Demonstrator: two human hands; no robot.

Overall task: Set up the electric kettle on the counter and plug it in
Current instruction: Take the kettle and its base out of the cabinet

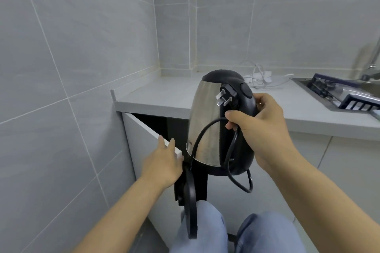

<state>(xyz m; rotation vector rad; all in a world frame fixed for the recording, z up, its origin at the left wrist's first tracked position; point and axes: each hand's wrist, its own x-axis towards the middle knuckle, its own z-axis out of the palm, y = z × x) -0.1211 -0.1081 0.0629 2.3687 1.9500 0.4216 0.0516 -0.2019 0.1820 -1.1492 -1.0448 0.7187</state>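
Note:
The electric kettle [205, 113], steel with a black lid and handle, hangs in the air in front of the counter edge [156, 104]. My right hand [261, 127] grips its black handle, pinning the black cord [234, 150] and the plug [225, 96] against it. The cord loops down to the round black base [190, 201], which dangles on edge above my knee. My left hand [164, 162] holds the free top corner of the open white cabinet door [144, 150], fingertips over its edge.
On the grey counter lies a white power strip with tangled cables [261, 77] near the back wall. A sink with a dark dish rack [337, 94] and a tap is at the right. Tiled walls close the left side and back. The cabinet interior is dark.

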